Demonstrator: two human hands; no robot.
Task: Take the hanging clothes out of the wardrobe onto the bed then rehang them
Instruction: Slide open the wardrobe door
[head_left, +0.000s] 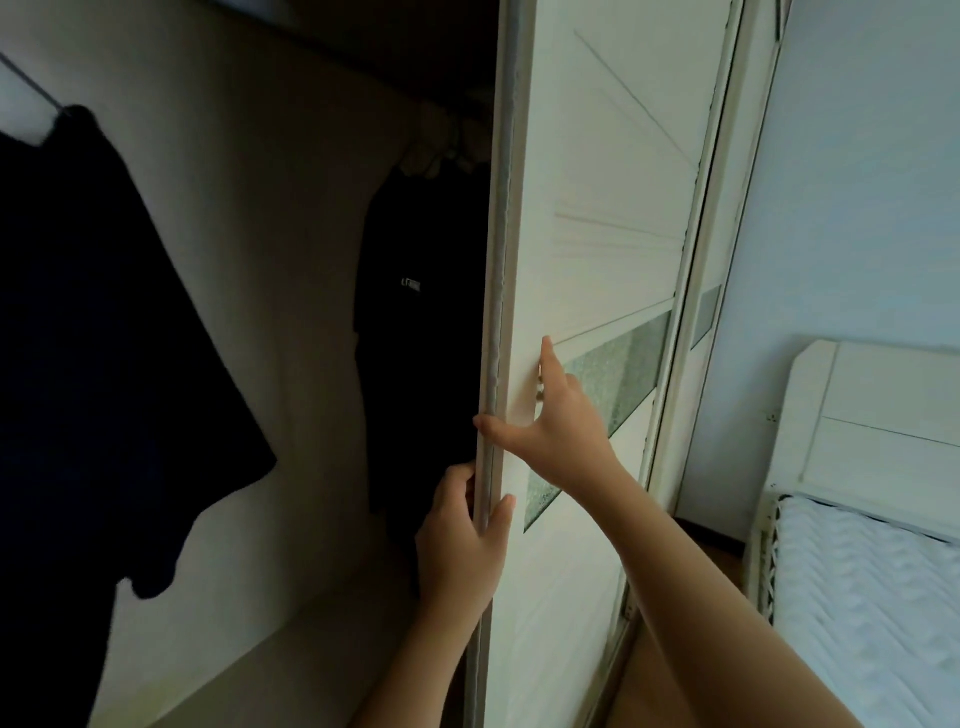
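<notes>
The wardrobe stands open on its left half, with a white sliding door (597, 218) covering the right. My left hand (462, 545) grips the door's left edge, fingers wrapped behind it and thumb on the front. Just above, my right hand (556, 415) lies on the door face, thumb hooked over the edge and fingers spread near a small handle. Inside, a dark garment (104, 338) hangs at the left and another dark garment (421, 332) with a small white label hangs on hangers at the right, partly behind the door. The bed (872, 597) is at the lower right.
A hanging rail (31, 85) runs across the wardrobe's top left. The white headboard (878, 415) stands against the pale wall. A strip of wooden floor (711, 551) lies between wardrobe and bed. A second door panel (727, 260) sits behind the first.
</notes>
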